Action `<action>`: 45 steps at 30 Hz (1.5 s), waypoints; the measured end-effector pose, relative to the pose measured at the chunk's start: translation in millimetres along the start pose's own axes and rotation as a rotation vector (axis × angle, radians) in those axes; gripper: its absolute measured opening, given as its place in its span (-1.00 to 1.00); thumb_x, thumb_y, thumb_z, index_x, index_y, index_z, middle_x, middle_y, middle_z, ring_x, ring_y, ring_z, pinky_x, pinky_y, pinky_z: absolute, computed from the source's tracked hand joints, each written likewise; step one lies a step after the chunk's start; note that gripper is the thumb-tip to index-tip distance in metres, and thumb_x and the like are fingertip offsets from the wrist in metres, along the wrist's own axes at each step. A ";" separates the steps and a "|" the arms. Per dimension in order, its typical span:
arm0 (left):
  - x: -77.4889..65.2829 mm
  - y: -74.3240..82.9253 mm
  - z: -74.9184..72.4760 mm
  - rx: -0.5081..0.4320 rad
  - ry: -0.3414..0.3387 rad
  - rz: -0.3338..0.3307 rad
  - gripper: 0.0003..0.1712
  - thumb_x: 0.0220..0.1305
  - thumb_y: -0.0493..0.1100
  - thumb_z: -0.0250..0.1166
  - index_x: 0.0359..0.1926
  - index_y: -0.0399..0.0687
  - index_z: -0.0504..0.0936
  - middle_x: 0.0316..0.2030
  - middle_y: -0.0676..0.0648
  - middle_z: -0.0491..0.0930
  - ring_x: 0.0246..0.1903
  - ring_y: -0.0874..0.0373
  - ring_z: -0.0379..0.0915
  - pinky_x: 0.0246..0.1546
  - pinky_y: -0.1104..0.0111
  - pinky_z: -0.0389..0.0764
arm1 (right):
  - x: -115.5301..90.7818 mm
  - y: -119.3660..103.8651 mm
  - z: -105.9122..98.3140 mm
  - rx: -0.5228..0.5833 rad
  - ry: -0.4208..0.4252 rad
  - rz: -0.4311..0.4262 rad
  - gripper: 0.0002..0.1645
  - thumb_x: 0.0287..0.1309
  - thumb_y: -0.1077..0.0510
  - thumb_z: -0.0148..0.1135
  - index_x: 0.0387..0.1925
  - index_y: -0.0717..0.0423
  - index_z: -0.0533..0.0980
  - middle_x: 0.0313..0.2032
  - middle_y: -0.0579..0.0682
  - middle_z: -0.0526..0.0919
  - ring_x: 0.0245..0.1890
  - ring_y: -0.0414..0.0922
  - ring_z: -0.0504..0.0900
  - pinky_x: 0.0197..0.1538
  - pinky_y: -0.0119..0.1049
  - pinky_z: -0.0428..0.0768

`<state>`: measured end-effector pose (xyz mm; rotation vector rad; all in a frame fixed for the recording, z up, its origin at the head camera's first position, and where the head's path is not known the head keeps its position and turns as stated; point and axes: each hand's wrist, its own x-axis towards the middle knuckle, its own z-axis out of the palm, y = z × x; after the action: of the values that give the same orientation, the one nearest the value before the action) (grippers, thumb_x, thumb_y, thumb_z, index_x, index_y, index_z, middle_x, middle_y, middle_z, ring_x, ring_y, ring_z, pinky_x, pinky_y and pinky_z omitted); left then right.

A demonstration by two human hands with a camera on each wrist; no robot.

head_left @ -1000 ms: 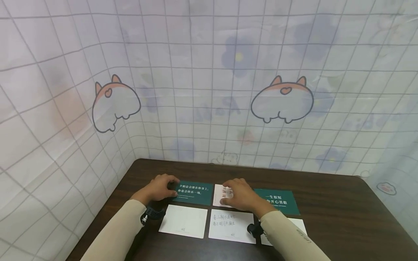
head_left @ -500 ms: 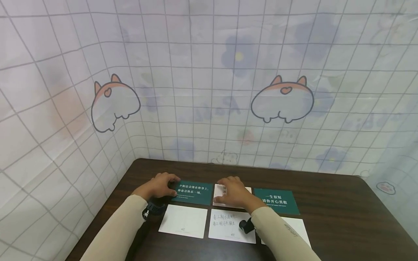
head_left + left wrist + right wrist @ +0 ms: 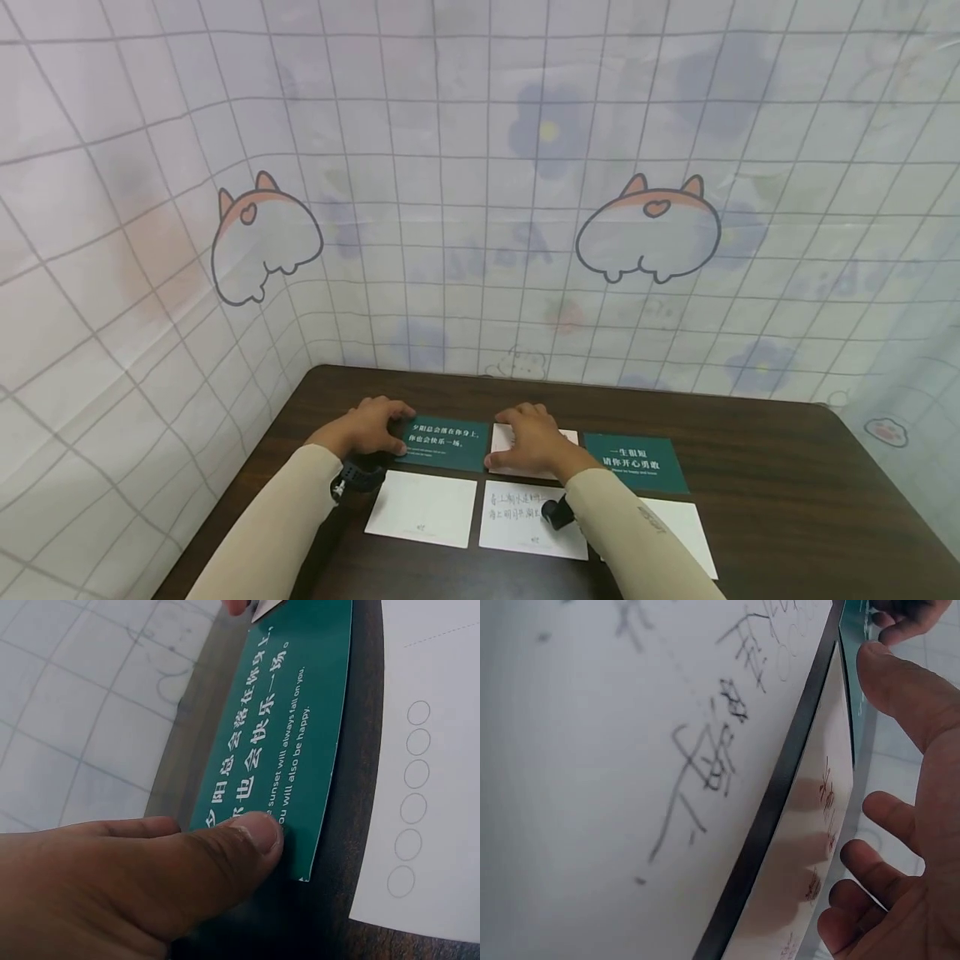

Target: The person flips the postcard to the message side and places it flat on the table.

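Note:
My left hand (image 3: pixel 367 427) rests at the left end of a green postcard (image 3: pixel 446 442) with white Chinese lettering. In the left wrist view its thumb (image 3: pixel 259 832) lies on the card's printed face; the other fingers are mostly hidden behind it. My right hand (image 3: pixel 534 442) is over a pale pink postcard (image 3: pixel 572 437) in the middle of the back row. The right wrist view has its fingers (image 3: pixel 866 859) spread and loosely bent, casting shadows on that card, with the thumb (image 3: pixel 892 682) near the green card's end.
A white card (image 3: pixel 423 508), a white card with handwriting (image 3: pixel 517 533) and a third white card (image 3: pixel 686 529), partly under my right sleeve, form the front row. Another green postcard (image 3: pixel 645 462) lies right of the pink one. A patterned curtain (image 3: pixel 465 250) stands behind the dark table (image 3: pixel 787 475).
My right hand has moved left over the pink postcard, uncovering more of the right green postcard's lettering. My left hand has hardly moved at the green postcard's left end.

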<state>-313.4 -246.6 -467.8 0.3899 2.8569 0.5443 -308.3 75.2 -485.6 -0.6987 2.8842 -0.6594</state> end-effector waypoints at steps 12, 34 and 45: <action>2.5 -1.2 -1.3 0.026 -0.015 0.000 -0.28 0.06 -0.07 0.63 0.27 0.07 0.61 0.12 -0.12 0.55 0.17 -0.16 0.33 0.24 -0.25 0.24 | 3.2 -6.0 -0.1 -0.018 -0.030 0.019 0.03 -0.07 -0.35 0.55 0.40 -0.04 0.45 0.28 0.09 0.44 0.27 0.09 0.32 0.35 0.11 0.26; 6.8 7.1 -2.1 0.081 -0.015 -0.037 -0.26 -0.01 -0.06 0.66 0.25 0.09 0.63 0.13 -0.09 0.53 0.08 -0.09 0.34 0.20 -0.21 0.29 | 12.2 -17.7 -2.4 -0.028 -0.062 0.042 -0.03 -0.20 -0.26 0.62 0.28 -0.01 0.53 0.23 0.13 0.40 0.20 0.10 0.27 0.26 0.07 0.23; 4.8 12.4 -2.9 0.101 -0.015 -0.044 -0.27 -0.02 -0.08 0.67 0.23 0.08 0.64 0.12 -0.11 0.54 0.06 -0.10 0.36 0.16 -0.22 0.32 | 15.7 -25.2 -5.9 -0.043 -0.110 0.082 -0.01 -0.26 -0.26 0.66 0.23 0.03 0.51 0.28 0.16 0.34 0.25 0.13 0.25 0.29 0.06 0.20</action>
<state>-315.9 -235.0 -461.1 0.3449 2.8782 0.3886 -313.0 50.2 -469.3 -0.5977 2.8162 -0.5336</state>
